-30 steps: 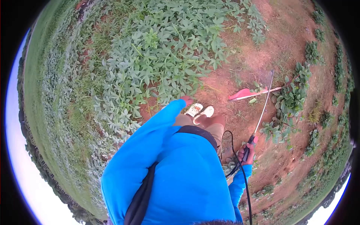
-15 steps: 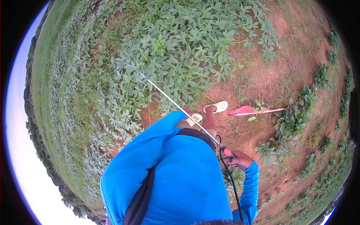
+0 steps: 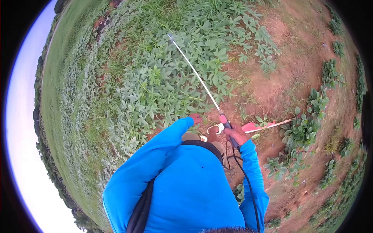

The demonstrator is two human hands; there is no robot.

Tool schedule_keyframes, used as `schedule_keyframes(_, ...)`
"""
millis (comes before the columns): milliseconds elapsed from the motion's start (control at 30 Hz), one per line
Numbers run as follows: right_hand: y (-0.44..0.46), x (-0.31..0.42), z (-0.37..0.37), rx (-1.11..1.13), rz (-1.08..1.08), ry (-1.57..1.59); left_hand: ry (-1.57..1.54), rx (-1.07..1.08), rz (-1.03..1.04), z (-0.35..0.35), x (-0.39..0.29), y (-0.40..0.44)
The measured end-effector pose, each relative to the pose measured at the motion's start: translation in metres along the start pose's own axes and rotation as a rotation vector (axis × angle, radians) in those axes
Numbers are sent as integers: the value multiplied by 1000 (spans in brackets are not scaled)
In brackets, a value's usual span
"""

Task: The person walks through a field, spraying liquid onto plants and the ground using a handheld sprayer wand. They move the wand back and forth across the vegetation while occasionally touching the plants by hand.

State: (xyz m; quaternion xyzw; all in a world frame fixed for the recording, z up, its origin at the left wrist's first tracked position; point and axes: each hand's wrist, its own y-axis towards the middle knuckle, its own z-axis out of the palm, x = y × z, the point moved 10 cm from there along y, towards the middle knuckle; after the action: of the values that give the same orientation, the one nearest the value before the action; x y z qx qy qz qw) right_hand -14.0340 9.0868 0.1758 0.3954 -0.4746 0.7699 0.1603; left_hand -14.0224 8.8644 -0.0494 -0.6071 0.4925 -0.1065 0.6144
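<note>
My right hand (image 3: 237,135) is wrapped round the dark and pink handle of a spray wand (image 3: 199,76). The wand's pale tube points up and left, its tip over the leafy plants (image 3: 167,77). A black hose (image 3: 248,182) runs from the handle down beside my right arm. My left hand (image 3: 196,119) is just past the end of the blue sleeve, near the plants' lower edge and above my shoes; its fingers are too small to make out.
Right of my feet, a red and white flag-like object (image 3: 252,127) lies on the reddish soil. Beyond it stands a broad-leaved bush (image 3: 301,130), with rows of smaller plants further right. One pale shoe (image 3: 220,128) shows beside the wand handle.
The wand swung from the right side across to the left, then its tip moved up over the plants. My right hand came inward and upward, and my feet shifted.
</note>
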Motion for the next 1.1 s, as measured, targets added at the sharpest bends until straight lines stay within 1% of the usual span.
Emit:
schedule_keyframes(33, 7, 0, -7, -33, 29, 147, 18, 9, 2, 1, 2, 11)
schedule_keyframes(67, 11, 5, -10, -46, 25, 161, -33, -19, 103, -3, -4, 21)
schedule_keyframes(100, 13, 9, -14, -94, 48, 296, -89, -45, 202, -7, -19, 21)
schedule_keyframes(133, 12, 10, -18, -142, 73, 429, -80, -32, 201, -7, -25, 24)
schedule_keyframes(167, 8, 11, -19, -132, 76, 529, -81, -20, 115, -9, -24, 31)
schedule_keyframes(200, 1, 8, -24, -143, 78, 538, -83, -7, 31, -7, -22, 36)
schedule_keyframes(267, -20, -4, -28, -123, 156, 714, -113, 1, 17, -7, -32, 41)
schedule_keyframes(300, -38, -2, -29, -92, 162, 736, -150, -1, -4, -9, -33, 44)
schedule_keyframes(333, -55, -18, -30, -70, 199, 783, -145, 7, -3, -10, -42, 42)
schedule_keyframes(400, -97, -46, -30, -6, 276, 913, -32, -24, 17, -21, -72, 30)
schedule_keyframes(433, -119, -56, -27, 38, 315, 999, -25, -13, 14, -19, -69, 39)
schedule_keyframes(500, -159, -79, -25, 70, 351, 1049, -31, -6, -88, -17, -51, 63)
schedule_keyframes(600, -189, -94, -29, 23, 346, 1046, 22, 28, -122, -18, -55, 80)
schedule_keyframes(633, -190, -93, -35, -6, 341, 1068, 40, 57, -114, -14, -68, 85)
schedule_keyframes(700, -180, -87, -41, -72, 310, 1207, 40, 97, -147, -12, -83, 86)
schedule_keyframes(733, -172, -83, -48, -103, 284, 1266, 58, 116, -139, -10, -94, 95)
schedule_keyframes(767, -163, -78, -54, -84, 192, 1331, 53, 131, -86, -9, -108, 102)
schedule_keyframes(800, -161, -72, -54, -96, 188, 1343, 44, 144, -42, -9, -120, 103)
schedule_keyframes(900, -157, -55, -72, -171, 138, 1526, 9, 192, -6, -5, -165, 128)
schedule_keyframes(933, -161, -57, -76, -191, 135, 1529, 10, 209, 0, -5, -185, 131)
schedule_keyframes(1000, -173, -59, -79, -153, 90, 1593, -26, 221, 63, -9, -228, 141)
schedule_keyframes(1033, -181, -62, -75, -120, 107, 1621, 19, 216, 82, -11, -236, 155)
schedule_keyframes(1067, -189, -67, -76, -140, 104, 1622, 18, 233, 89, -11, -243, 168)
schedule_keyframes(1100, -195, -63, -73, -70, 66, 1692, -4, 236, 79, -13, -255, 176)
